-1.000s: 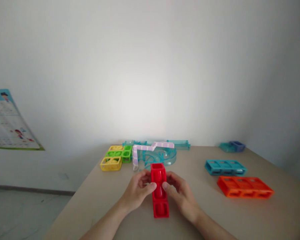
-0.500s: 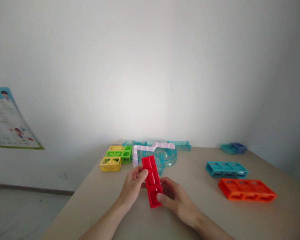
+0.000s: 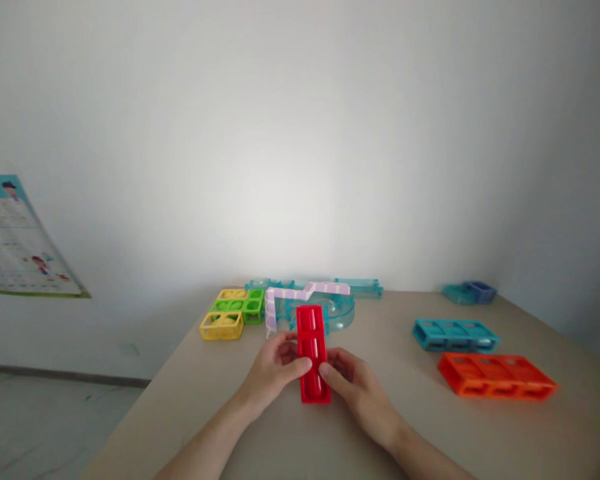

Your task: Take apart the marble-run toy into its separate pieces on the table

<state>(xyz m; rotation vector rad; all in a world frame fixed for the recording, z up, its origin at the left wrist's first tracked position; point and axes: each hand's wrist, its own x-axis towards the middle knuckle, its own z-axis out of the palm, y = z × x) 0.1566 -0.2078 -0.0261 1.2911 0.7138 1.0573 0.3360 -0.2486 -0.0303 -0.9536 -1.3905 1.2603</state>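
A long red plastic block [image 3: 312, 347] with three open cells is held upright-tilted above the tan table [image 3: 220, 413], its flat face toward me. My left hand [image 3: 275, 373] grips its left side with thumb on the front. My right hand [image 3: 353, 387] grips its right side, thumb against the lower front. Both hands are closed around the red block.
Behind the hands lie a clear teal curved track [image 3: 337, 310] with a lilac zigzag piece [image 3: 300, 293], and green [image 3: 240, 307] and yellow frame blocks [image 3: 222, 326]. To the right lie a teal block [image 3: 455, 335], an orange block [image 3: 497, 385] and small blue pieces [image 3: 467, 292].
The red block was lifted off the table and turned over in both hands; it now stands straighter, flat face toward me, after leaning left half a second ago.
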